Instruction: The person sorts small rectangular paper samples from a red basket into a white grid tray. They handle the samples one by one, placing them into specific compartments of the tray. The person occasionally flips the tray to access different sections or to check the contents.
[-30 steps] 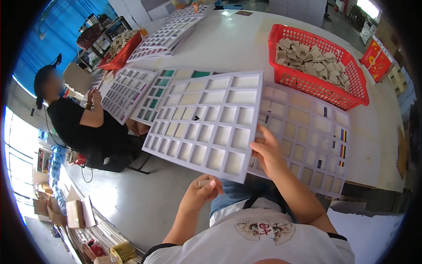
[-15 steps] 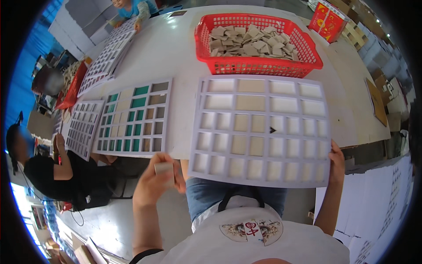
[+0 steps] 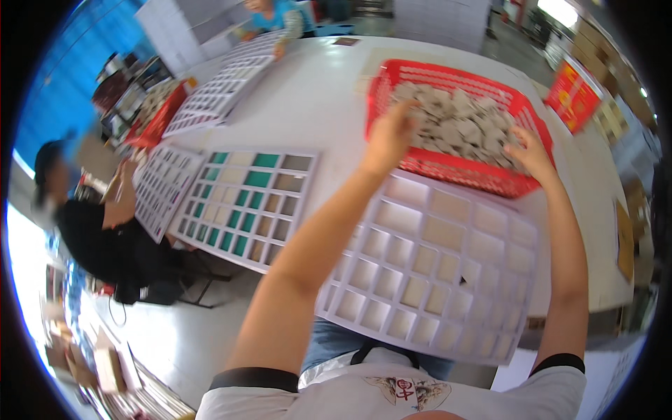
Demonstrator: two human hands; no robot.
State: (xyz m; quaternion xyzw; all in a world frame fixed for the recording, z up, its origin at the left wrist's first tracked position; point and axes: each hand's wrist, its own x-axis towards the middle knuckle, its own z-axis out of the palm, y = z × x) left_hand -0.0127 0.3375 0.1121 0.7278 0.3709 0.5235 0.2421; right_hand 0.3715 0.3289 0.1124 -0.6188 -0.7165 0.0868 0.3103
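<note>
Above the red plastic basket [image 3: 465,170] both my arms are stretched out. My left hand [image 3: 392,134] is at the basket's near left side, its fingers smeared by motion, so what they hold cannot be made out. Over the right end, my right hand [image 3: 530,150] reaches in, thumb and fingers apart beside the heap of small grey-beige square pieces [image 3: 458,122]. Below the basket a white gridded tray [image 3: 420,234] lies partly over my lap, several of its compartments filled in beige and others white. A small black arrow-shaped mark [image 3: 463,280] shows on it.
To the left lies another gridded panel [image 3: 246,210] with green, beige and grey squares. Beyond it are more white gridded panels [image 3: 164,183] and a stack [image 3: 222,91]. One co-worker [image 3: 105,224] sits at left, another [image 3: 276,21] across the table [image 3: 315,91]. A red box [image 3: 574,94] stands far right.
Both hands have moved up to the basket: the left from beside the tray, where it held a square piece, the right from the tray's right edge. The view has shifted and tilted.
</note>
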